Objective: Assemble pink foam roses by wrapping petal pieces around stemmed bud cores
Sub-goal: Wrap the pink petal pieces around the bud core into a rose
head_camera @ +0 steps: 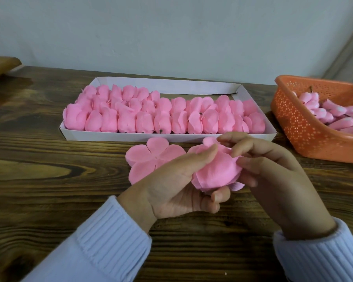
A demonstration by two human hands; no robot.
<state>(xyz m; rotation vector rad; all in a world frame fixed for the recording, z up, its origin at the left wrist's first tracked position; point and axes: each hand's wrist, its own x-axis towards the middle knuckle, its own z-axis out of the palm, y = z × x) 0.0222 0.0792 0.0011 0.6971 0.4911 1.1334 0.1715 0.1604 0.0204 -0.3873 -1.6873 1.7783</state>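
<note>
My left hand [177,186] cups a pink foam rose [216,171] from below, thumb pressed on its top. From the right, my right hand [273,171] pinches the rose's upper petals with its fingertips. The bud core and stem are hidden inside the petals and my hands. A flat pink petal piece [149,157] with several lobes lies on the table just left of the rose, partly under my left hand.
A white cardboard tray [120,136] packed with several finished pink roses sits behind my hands. An orange perforated basket [301,127] at the right edge holds several stemmed pink bud cores [322,110]. Everything rests on a dark wooden table [49,159] against a pale wall.
</note>
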